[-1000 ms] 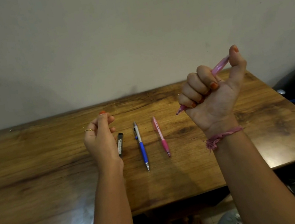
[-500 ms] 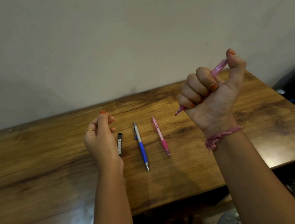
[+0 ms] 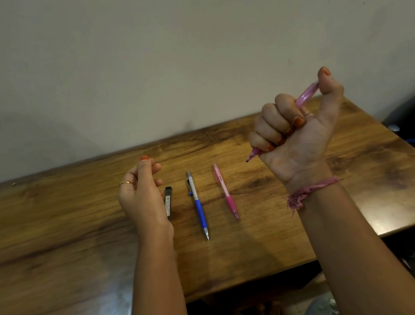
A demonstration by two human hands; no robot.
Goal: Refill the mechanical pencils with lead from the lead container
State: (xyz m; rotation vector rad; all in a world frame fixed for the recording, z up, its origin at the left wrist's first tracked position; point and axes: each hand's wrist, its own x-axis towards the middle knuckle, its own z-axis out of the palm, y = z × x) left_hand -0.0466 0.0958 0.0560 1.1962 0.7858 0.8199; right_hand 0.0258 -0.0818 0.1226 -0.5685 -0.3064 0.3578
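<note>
On table (image 3: 52, 252): lead container (image 3: 169, 203), blue pencil (image 3: 198, 205), pink pencil (image 3: 225, 191).

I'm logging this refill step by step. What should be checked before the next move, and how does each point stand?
1. Pink pencil firmly gripped by the right hand: ok.
2. Thumb on its top end: ok.
3. Lead showing at its tip: cannot tell.
4. Left hand free to take the lead container: cannot tell; fingertips are together, perhaps pinching a lead.
5. Container open: cannot tell.
6. Blue pencil and second pink pencil lying apart on the table: ok.
</note>
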